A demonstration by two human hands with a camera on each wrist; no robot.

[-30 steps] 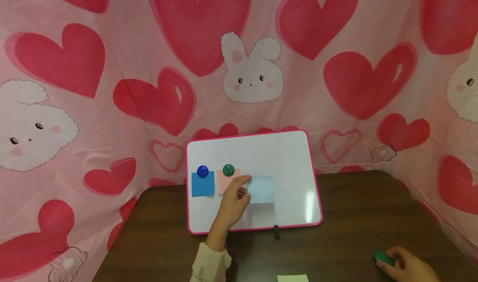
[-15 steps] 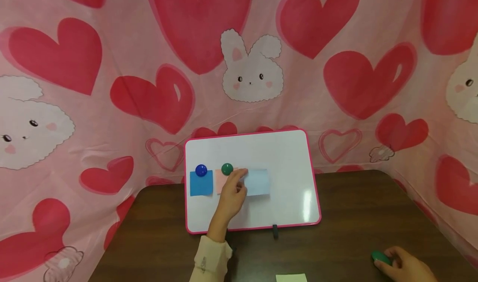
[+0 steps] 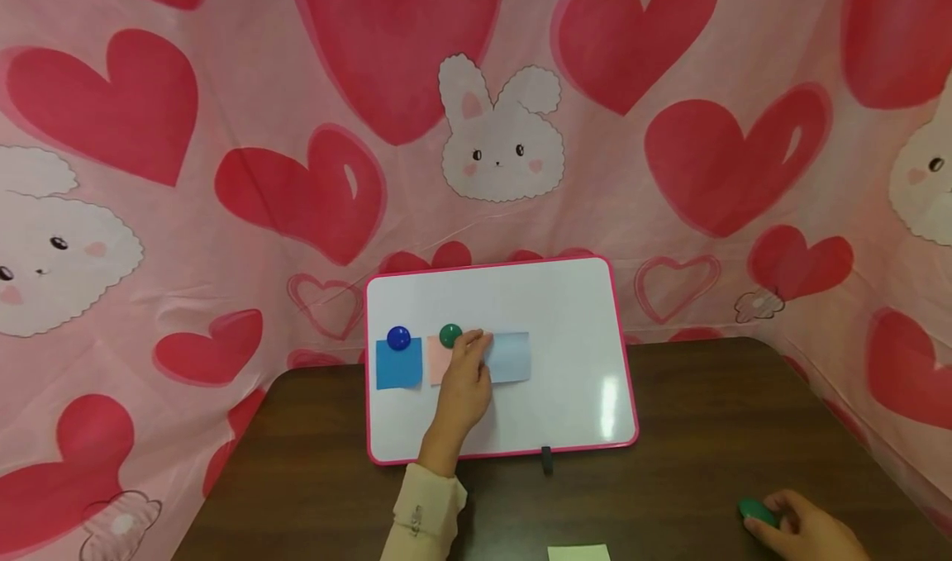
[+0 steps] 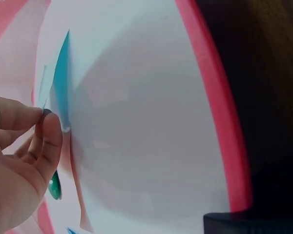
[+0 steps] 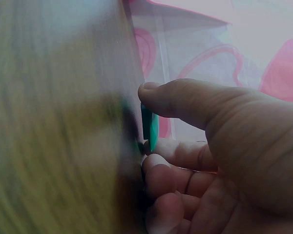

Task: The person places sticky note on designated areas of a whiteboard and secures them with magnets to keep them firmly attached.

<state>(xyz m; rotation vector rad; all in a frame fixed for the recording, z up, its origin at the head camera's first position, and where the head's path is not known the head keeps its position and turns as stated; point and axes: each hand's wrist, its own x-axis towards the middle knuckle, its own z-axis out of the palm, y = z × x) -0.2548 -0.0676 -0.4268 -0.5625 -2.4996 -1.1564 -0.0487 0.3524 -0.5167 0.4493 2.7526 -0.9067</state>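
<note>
Pinched at its left edge by my left hand [image 3: 464,383] is a light blue sticky note [image 3: 511,357], held against or just in front of a whiteboard [image 3: 558,305]. In the left wrist view, the note's blue face [image 4: 62,73] stands at an angle to the board. To the left, a round green magnet [image 3: 449,335] sits at the top of a pink note [image 3: 437,367], partly covered by my hand. A blue magnet [image 3: 398,338] tops a darker blue note [image 3: 398,367]. Low on the right, my right hand [image 3: 806,528] grips another green magnet [image 3: 757,511] between thumb and fingers, close to the tabletop.
The pink-framed board leans on the dark wooden table [image 3: 692,412], in front of a pink heart-and-rabbit cloth [image 3: 595,164]. A small black clip-like piece [image 3: 547,460] is at the board's lower edge. A pale green note pad [image 3: 578,553] lies at the near edge.
My left hand has raised the light blue note and shifted it slightly left, nearer the pink note. My right hand with its green magnet has stayed almost still.
</note>
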